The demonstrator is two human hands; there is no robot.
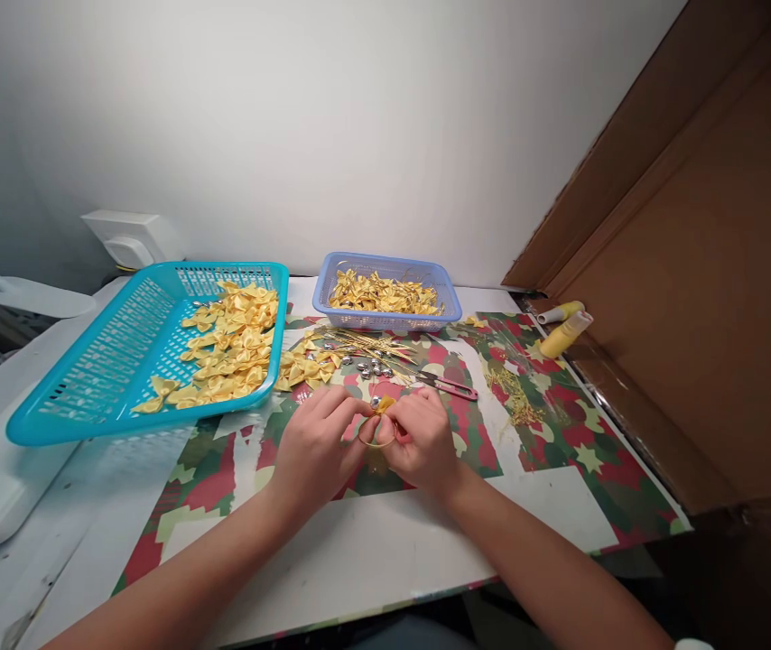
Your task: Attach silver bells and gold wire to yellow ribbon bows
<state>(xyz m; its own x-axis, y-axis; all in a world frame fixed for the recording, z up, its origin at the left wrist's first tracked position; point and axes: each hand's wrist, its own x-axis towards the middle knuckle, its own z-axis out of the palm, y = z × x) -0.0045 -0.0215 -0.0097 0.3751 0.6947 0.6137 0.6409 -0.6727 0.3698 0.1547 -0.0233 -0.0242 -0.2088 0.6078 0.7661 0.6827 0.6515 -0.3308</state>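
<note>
Over the near middle of the table, my left hand (318, 438) and my right hand (424, 438) meet with fingertips pinched together. Between them is a small yellow ribbon bow (385, 404), with a silver bell (376, 402) right beside it. A thin gold cord (377, 445) curves in a loop below the fingertips. My fingers partly hide where cord, bow and bell meet. Just beyond my hands lie several loose silver bells (376, 367), a bundle of gold cords (372, 344) and pink-handled thread snips (450, 386).
At left, a turquoise basket (148, 420) holds many yellow bows; more bows (308, 366) lie beside it. A blue-violet basket (389, 320) behind holds bows with cords. Gold cord scraps (514, 397) and yellow rolls (565, 336) are at right, near a brown cardboard panel (690, 271).
</note>
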